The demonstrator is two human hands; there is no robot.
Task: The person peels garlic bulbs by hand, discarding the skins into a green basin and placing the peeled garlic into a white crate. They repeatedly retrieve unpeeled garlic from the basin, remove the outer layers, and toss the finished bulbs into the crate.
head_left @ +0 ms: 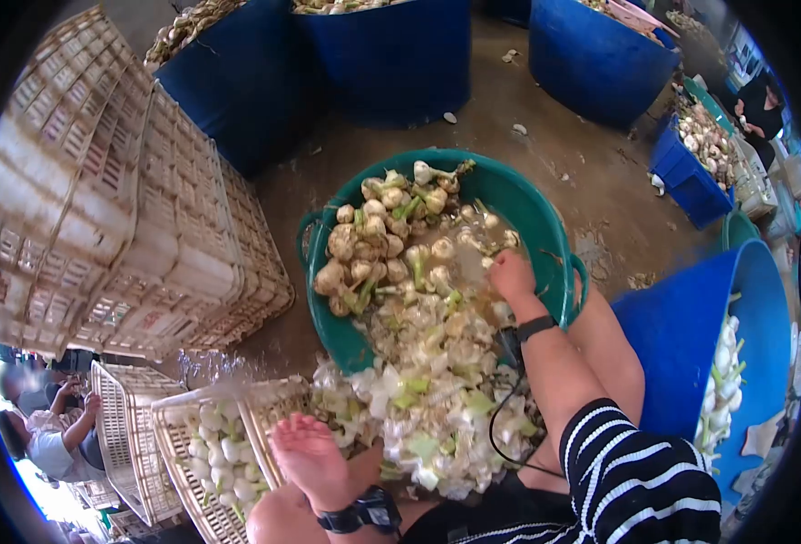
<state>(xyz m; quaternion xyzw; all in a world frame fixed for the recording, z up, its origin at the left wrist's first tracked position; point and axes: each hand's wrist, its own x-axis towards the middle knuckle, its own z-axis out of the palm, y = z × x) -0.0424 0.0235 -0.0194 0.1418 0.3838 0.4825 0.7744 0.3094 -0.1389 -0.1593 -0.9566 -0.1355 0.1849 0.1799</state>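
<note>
A large green tub holds unpeeled garlic bulbs in murky water, heaped toward its left and back. My right hand is inside the tub at its right, fingers curled against a bulb; the fingertips are partly hidden. Loose white garlic skins pile up over the near side of the tub and in front of my body. My left hand is raised at the lower left, palm up, fingers extended and holding nothing. Beside it a cream crate contains peeled-looking white bulbs.
Stacked cream crates rise at the left. Blue barrels stand at the back, and another holding garlic is at my right. A blue bin of garlic sits farther right. Other people are at the left and right edges.
</note>
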